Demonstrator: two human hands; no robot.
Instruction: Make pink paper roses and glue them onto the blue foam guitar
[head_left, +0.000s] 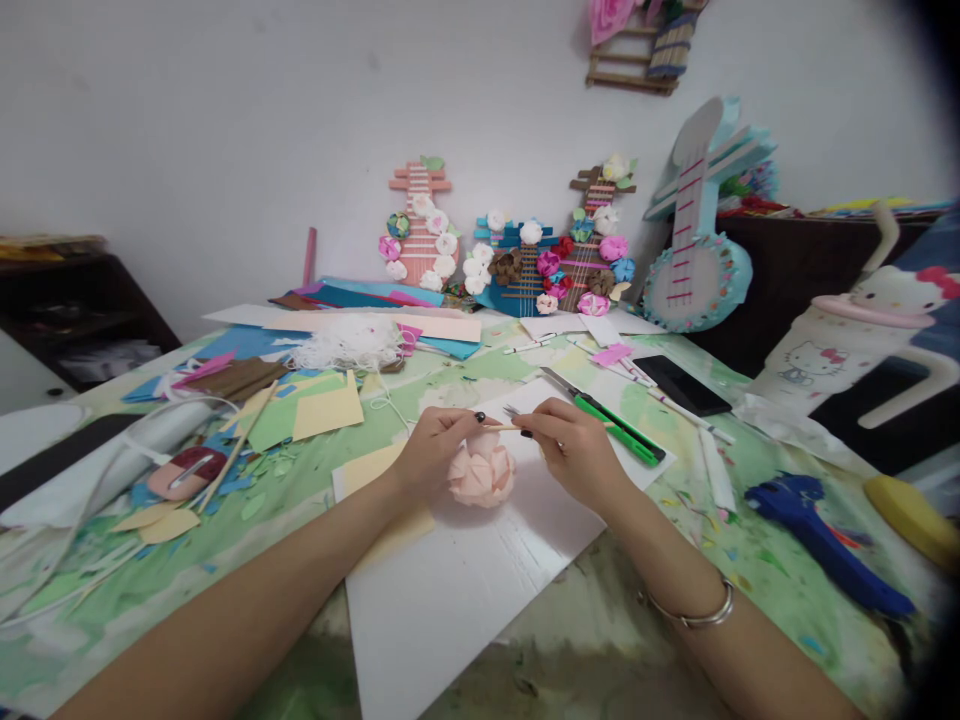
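Note:
A peach paper flower (482, 474) rests on or just above the white board (450, 600), close against my left hand (437, 447). The fingers of my left hand pinch small peach paper at the left end of a thin wooden stick (508, 427). My right hand (571, 447) is closed around that stick, whose other end passes out to the right of the fingers. A small pointed metal tip (511, 411) shows by the right fingertips; the rest of that tool is hidden by the hand.
A green cutter (619, 428) lies on the board's right edge, with a dark phone (682, 385) beyond. At the right are a blue glue gun (825, 540) and a white cup (832, 345). Paper scraps (330, 405) cover the left side; decorated paper instruments (521, 265) stand along the wall.

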